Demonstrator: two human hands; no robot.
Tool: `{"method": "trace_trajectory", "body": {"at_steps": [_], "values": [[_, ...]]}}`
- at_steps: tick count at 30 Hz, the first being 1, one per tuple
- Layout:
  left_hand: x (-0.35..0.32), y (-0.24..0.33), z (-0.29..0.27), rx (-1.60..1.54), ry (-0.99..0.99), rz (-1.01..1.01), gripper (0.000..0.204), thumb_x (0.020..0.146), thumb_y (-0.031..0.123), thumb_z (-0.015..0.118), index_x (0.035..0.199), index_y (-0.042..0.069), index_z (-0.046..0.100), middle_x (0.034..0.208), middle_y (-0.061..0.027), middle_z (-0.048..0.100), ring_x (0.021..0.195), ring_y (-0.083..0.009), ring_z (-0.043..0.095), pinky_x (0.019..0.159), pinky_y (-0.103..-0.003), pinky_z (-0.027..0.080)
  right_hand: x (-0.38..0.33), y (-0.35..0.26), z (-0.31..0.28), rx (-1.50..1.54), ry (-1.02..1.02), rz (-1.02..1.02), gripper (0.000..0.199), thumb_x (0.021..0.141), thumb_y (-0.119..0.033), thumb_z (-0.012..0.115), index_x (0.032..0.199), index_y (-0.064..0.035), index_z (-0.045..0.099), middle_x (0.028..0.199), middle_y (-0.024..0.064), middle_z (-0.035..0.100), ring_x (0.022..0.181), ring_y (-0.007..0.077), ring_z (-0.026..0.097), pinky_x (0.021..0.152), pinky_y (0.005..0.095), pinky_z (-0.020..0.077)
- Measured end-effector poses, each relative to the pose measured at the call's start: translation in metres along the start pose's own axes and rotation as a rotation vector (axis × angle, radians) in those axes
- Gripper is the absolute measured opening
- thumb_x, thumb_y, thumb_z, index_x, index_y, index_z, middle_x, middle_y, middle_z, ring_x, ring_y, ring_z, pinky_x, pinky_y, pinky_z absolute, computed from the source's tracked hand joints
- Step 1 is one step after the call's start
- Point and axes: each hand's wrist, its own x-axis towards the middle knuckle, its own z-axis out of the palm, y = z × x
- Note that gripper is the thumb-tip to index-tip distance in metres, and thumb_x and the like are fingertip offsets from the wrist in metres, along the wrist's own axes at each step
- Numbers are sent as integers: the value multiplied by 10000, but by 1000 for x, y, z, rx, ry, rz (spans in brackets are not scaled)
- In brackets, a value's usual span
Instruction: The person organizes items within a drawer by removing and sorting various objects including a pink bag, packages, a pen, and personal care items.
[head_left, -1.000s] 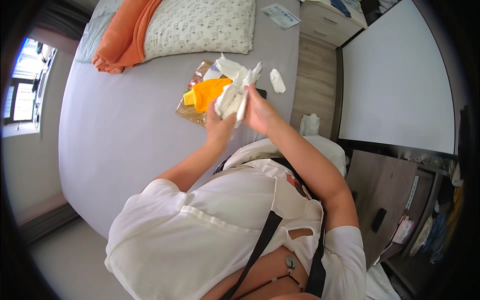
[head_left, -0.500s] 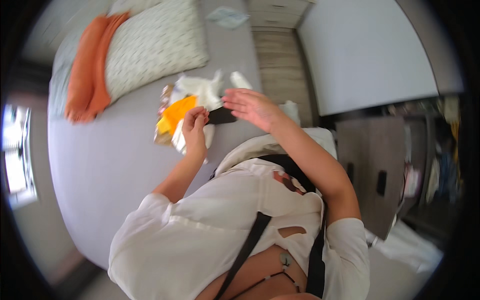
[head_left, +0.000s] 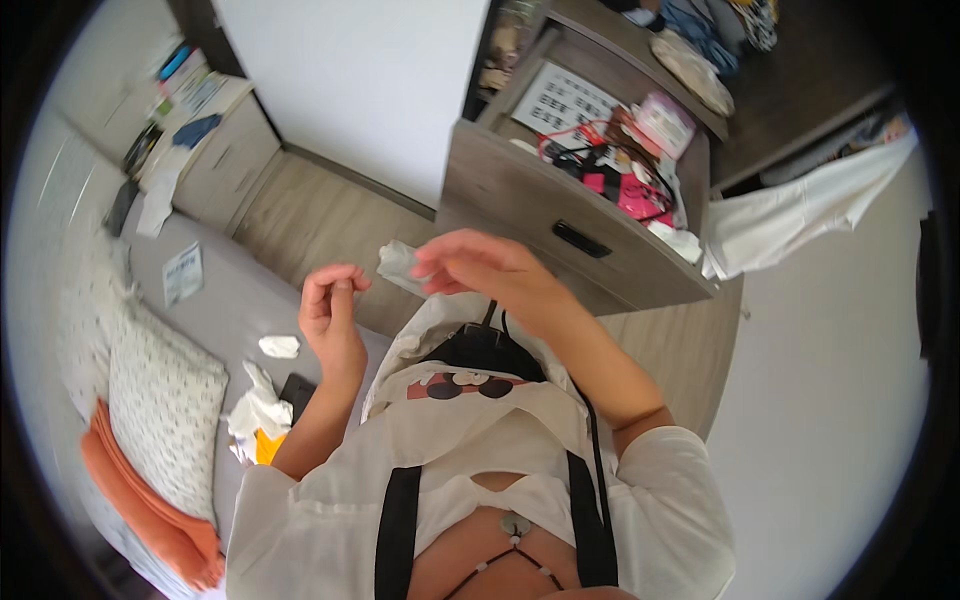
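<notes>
Right hand (head_left: 480, 268) up in front of the chest, fingertips pinched on a crumpled white wad (head_left: 402, 264) — a light grip, enough for something so soft; left hand (head_left: 330, 312) raised just beside it, fingers curled loosely with nothing in them; down on the left, the grey bed (head_left: 215, 300) carries more white scraps (head_left: 257, 410) near a patterned pillow (head_left: 160, 400) — an open drawer (head_left: 600, 190) sits far right.

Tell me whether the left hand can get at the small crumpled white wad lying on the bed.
Probably yes. The left hand is raised, empty-looking, fingers curled, and the crumpled white wad lies on the grey bed just beside and below it, with nothing between them.
</notes>
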Motion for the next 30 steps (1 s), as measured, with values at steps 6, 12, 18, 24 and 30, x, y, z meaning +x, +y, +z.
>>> {"method": "trace_trajectory", "body": {"at_steps": [6,12,18,24,30], "values": [[53,15,87,-25,-358,283,125,866,-44,428,884,-3,544,885,-113,546,659,-122,524,603,-230,419,-88,-66,-40,-296,309,-259,223,863,-42,492,1070,21,547,1019,81,581,905,152,564,792,268,453],[102,26,146,94,-571,508,159,853,-66,424,903,-12,565,887,-116,556,661,-118,527,556,-224,409,-130,-95,-85,-473,811,-269,188,863,-61,516,1027,10,576,934,78,610,801,124,568,740,252,458],[141,33,201,465,-849,487,148,784,-46,531,916,-14,590,827,-82,577,718,-147,563,641,-239,449,-109,-113,-164,-910,903,-165,220,844,-95,554,1038,5,581,900,88,627,797,146,587,711,253,459],[187,13,244,839,-1190,667,182,784,72,571,950,-4,569,913,-119,573,818,-267,567,717,-318,455,-80,-113,-232,-1468,562,261,540,786,-403,587,1135,4,518,961,205,606,885,325,585,780,367,456],[199,-4,284,971,-1659,629,351,763,205,619,1065,34,562,1018,-124,566,967,-303,531,820,-381,429,-72,-95,-233,-1422,289,276,733,707,-429,655,1232,25,418,1165,239,500,1078,352,484,908,369,388]]}}
